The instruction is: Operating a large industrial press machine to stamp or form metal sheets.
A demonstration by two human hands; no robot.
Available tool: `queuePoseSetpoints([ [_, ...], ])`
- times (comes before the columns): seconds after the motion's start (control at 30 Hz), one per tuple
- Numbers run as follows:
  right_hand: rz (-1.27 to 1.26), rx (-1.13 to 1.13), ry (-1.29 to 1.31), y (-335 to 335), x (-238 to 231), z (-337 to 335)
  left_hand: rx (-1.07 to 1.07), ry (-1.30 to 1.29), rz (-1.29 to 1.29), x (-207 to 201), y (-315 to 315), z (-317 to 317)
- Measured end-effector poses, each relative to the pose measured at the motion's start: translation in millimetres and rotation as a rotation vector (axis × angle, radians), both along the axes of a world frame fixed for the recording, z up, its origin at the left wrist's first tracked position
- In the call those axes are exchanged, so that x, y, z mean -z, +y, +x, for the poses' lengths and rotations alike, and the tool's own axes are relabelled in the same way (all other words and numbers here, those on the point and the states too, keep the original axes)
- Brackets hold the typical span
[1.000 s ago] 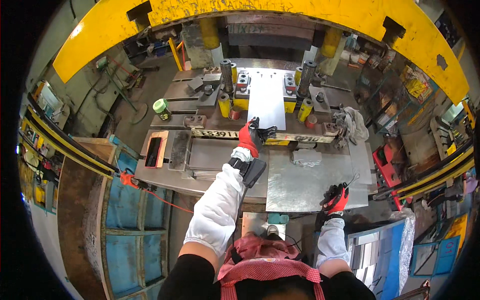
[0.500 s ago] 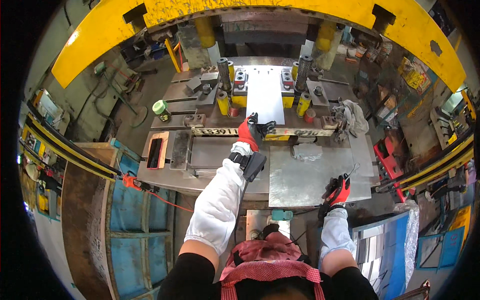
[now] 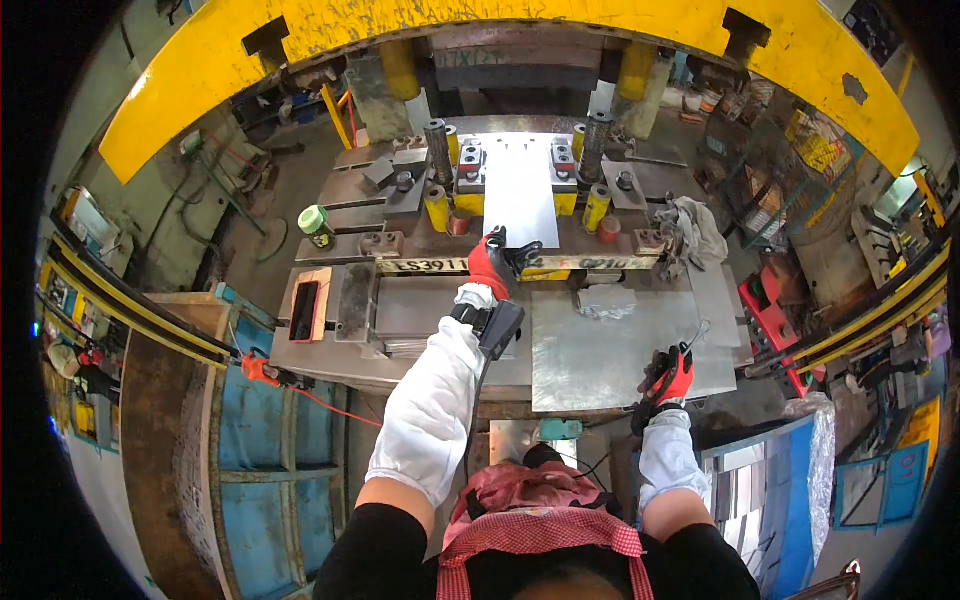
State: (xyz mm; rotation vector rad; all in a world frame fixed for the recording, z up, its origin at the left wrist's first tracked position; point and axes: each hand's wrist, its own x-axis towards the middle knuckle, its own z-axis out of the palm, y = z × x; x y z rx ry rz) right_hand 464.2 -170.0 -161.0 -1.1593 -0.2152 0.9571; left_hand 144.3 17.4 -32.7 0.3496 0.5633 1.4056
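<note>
My left hand (image 3: 497, 264), in a red and black glove, is at the near left corner of a bright, flat metal sheet (image 3: 520, 195). Its thumb and fingers appear closed on the sheet's edge, though the glove hides part of the grip. The sheet lies lengthwise between the posts of a press die (image 3: 471, 160). My right hand (image 3: 668, 378), gloved alike, is wrapped round a thin metal tool with a small looped tip (image 3: 703, 329). That hand is over the near right part of a wide grey metal plate (image 3: 590, 365).
Stacked metal sheets (image 3: 420, 310) lie left of the plate. A crumpled clear wrapper (image 3: 606, 301) rests on it. Grey rags (image 3: 693, 232) hang at the right, near a red rack (image 3: 770, 318). A green-lidded jar (image 3: 315, 224) stands left; the yellow press frame (image 3: 500, 12) arches overhead.
The view has shifted slightly, moving the scene a little to the left in the picture. Both hands keep nearly the same places and grips; the sheet has not visibly moved in the die.
</note>
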Motion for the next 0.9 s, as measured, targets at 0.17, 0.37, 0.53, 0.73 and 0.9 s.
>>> queuePoseSetpoints([
  [0.17,0.011,-0.001,-0.033,-5,5,8,0.021,-0.033,-0.042,0,3,7],
  [0.37,-0.034,0.032,-0.012,-6,-17,-7,0.051,-0.095,0.078,41,22,-3],
  [0.53,-0.048,0.007,0.007,-5,-16,-10,0.226,-0.339,0.035,61,42,-24],
  [0.73,-0.002,0.042,-0.091,3,11,2,0.071,0.152,0.126,48,30,-14],
  [0.9,0.010,0.056,-0.073,-2,8,5,-0.014,-0.075,-0.022,13,12,4],
])
